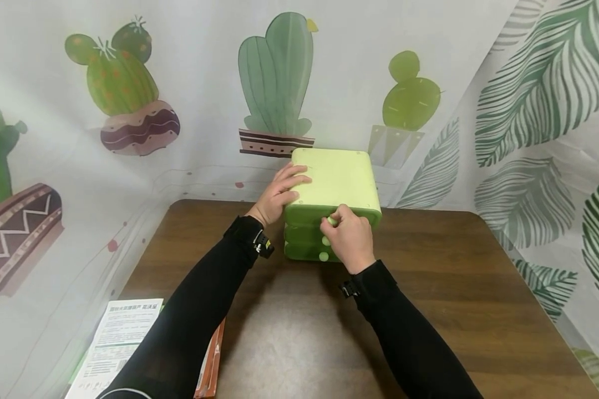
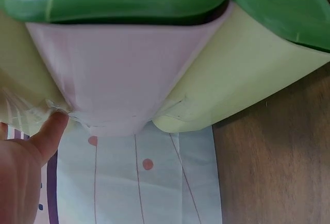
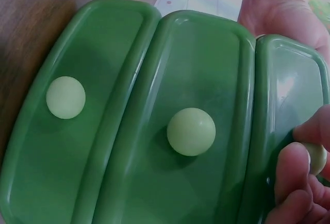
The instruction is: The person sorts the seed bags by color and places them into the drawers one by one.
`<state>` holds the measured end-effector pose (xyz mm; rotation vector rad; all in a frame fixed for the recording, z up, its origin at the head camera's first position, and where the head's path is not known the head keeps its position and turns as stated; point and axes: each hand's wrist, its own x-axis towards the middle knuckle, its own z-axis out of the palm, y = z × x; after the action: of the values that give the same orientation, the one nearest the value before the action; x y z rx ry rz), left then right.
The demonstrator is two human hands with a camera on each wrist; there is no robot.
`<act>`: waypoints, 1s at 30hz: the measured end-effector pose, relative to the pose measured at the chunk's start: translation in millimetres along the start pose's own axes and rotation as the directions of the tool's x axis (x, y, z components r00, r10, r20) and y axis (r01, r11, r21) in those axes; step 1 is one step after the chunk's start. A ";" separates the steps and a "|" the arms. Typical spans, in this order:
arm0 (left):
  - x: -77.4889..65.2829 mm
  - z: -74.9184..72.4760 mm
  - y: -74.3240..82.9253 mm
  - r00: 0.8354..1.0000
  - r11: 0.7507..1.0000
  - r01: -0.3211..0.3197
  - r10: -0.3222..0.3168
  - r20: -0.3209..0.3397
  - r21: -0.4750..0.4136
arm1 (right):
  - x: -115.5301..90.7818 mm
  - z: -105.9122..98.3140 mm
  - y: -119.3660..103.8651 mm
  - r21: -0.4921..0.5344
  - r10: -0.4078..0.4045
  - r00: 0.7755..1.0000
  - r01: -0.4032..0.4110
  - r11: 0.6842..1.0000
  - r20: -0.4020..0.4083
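Observation:
A small box of stacked drawers [image 1: 335, 178] stands at the back of the table, pale yellow-green on top with dark green fronts. Its left upper edge has my left hand [image 1: 278, 195] resting on it, fingers spread over the top. At the front, my right hand [image 1: 351, 238] pinches the round pale knob [image 3: 317, 158] of the top drawer [image 3: 291, 87]. Below it, the middle knob [image 3: 191, 132] and the bottom knob [image 3: 66, 97] are untouched. The left wrist view shows the box's side, with a pinkish middle section [image 2: 126, 74] between yellow-green ones; clear film lies near my fingertip.
The brown wooden table [image 1: 429, 299] spreads out in front of and beside the box. A white printed packet [image 1: 122, 332] lies at the lower left, near an orange-red item [image 1: 211, 366] partly behind my left sleeve. A cactus-print cloth [image 1: 204, 100] hangs behind the table.

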<state>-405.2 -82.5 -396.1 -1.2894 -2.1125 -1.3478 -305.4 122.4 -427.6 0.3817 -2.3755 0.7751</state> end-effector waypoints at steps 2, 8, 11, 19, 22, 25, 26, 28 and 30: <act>0.0 -0.7 -14.3 1.000 1.000 0.010 -0.010 0.008 0.018 | 2.9 -1.4 -0.8 0.000 -0.003 1.000 0.003 1.000 0.014; 2.0 -2.8 -23.9 0.997 0.998 0.065 -0.065 0.031 0.029 | 7.2 -5.4 -2.8 -0.016 -0.037 0.999 0.037 0.999 0.001; 1.2 -1.4 -23.3 0.997 0.997 0.068 -0.069 0.031 0.034 | 3.5 -4.1 -1.6 -0.032 -0.037 0.999 0.037 0.999 0.000; 2.0 3.2 -24.0 0.999 0.999 0.038 -0.038 0.001 -0.015 | -2.4 -1.9 4.2 -0.063 -0.061 0.998 0.060 0.996 -0.011; 0.3 4.5 -23.2 0.999 0.999 0.043 -0.043 0.004 -0.030 | -10.6 -5.0 7.0 -0.046 -0.053 0.999 0.053 0.998 -0.008; -5.1 5.7 -20.5 0.997 0.997 0.076 -0.076 0.018 -0.023 | -25.4 -6.8 11.8 -0.030 -0.027 1.000 0.026 0.999 -0.017; -6.9 6.4 -19.4 0.996 0.996 0.084 -0.083 0.020 -0.017 | -30.6 -7.5 14.0 -0.034 -0.019 1.000 0.019 0.999 -0.015; -10.3 7.8 -18.0 0.995 0.995 0.097 -0.097 0.013 -0.006 | -39.5 -6.5 19.4 -0.056 -0.010 1.000 0.010 0.998 -0.008; -12.7 9.1 -16.7 0.995 0.995 0.103 -0.103 -0.002 0.000 | -45.1 -4.6 23.7 -0.090 -0.020 1.000 0.020 0.996 0.005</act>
<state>-410.4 -83.9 -418.4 -1.1929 -2.2051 -1.3896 -278.6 147.6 -463.2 0.3690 -2.3969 0.6565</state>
